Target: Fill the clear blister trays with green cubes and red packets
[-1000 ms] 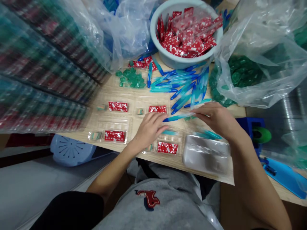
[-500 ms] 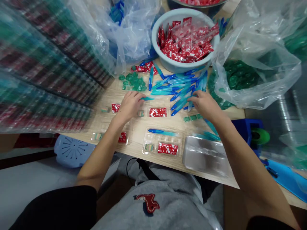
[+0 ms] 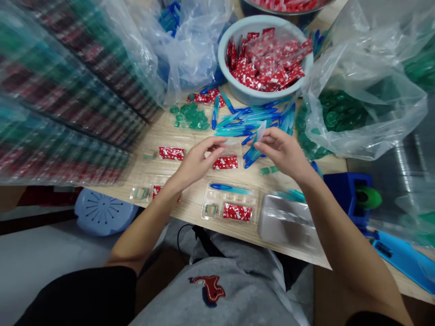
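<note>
My left hand is closed in a pinch over the middle of the table, on a pale translucent piece blurred by motion. My right hand pinches a pale translucent strip that sticks up from its fingertips. Both hands hover near a pile of blue pen-shaped sticks with light-blue ends. Under the left hand lies a red patterned packet in a clear tray. Closer to me, another clear tray holds a blue stick, a red packet and a small striped block.
Behind the pile stands a light-blue basin of red packets. Stacked filled trays rise at left. Green pieces lie in a tray; a plastic bag sits at right, near a blue tape dispenser. Empty clear trays lie in front.
My left hand has moved right, uncovering a red packet at left. My right hand has drawn slightly back from the pile, raising the pale strip. Both hands are closer together.
</note>
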Tool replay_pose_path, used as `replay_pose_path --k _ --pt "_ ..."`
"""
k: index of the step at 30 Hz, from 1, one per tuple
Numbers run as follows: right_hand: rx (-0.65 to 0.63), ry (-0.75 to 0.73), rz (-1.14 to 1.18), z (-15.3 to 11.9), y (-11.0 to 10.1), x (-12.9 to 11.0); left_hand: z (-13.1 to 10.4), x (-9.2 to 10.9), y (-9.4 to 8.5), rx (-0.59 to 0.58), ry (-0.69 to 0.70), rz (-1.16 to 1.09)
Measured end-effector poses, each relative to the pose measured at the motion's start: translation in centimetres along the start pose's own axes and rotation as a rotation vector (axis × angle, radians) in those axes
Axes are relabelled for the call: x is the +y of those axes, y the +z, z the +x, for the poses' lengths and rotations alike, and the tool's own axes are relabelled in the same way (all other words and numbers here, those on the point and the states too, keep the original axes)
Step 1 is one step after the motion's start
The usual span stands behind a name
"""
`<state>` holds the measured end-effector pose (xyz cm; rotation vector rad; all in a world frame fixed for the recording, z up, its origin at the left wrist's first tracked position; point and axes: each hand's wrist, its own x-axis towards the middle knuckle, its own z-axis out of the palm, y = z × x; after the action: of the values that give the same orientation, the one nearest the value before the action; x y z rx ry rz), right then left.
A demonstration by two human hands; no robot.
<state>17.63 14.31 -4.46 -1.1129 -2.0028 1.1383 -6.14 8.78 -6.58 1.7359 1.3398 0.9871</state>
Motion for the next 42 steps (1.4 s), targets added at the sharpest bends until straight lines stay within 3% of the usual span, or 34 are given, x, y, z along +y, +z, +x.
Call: replay_pose_path --k 4,9,12,14,17,19,21,26,34,38,42 --pt "-0.028 0.15 0.478 0.0 2.2 -1.8 -0.5 2.2 1.3 -0.041 -0.027 -0.231" --pt "-0.008 0.212 0.654 -0.3 3.6 -1.8 -2.0 2.0 1.4 -0.022 -0.015 -0.097" --pt "-0.036 0.17 0.414 -0.4 3.1 -0.8 -3.2 0.2 -1.1 -0.022 0.013 0.184" --pt "-0.019 0.125 0.059 -0.2 2.0 0.1 -3.8 -1.6 -4.1 0.083 -0.045 0.417" --pt "0.02 0.122 -0.541 0.3 -0.5 1.7 -4.0 -4.9 -9.0 0.241 -0.153 0.57" --pt "0.017 0.172 -0.731 0.5 -1.9 2.7 -3.8 -7.0 -11.3 0.263 -0.203 0.625" --pt "-0.003 0.224 -0.776 0.7 -2.7 3.5 -3.4 -8.5 -12.4 0.25 -0.237 0.666" --pt "-0.07 0.272 -0.855 1.2 -2.7 5.1 -2.3 -10.4 -12.3 0.24 -0.265 0.719" --pt "-0.046 0.282 -0.896 2.6 -3.4 5.9 -2.1 -12.4 -11.9 0.224 -0.239 0.691" --pt "-0.074 0.196 -0.907 2.9 -3.1 5.3 -2.6 -11.6 -11.6 0.283 -0.206 0.669" --pt "-0.059 0.11 -0.895 2.5 -3.1 4.9 -3.4 -9.2 -11.0 0.417 -0.101 0.632"
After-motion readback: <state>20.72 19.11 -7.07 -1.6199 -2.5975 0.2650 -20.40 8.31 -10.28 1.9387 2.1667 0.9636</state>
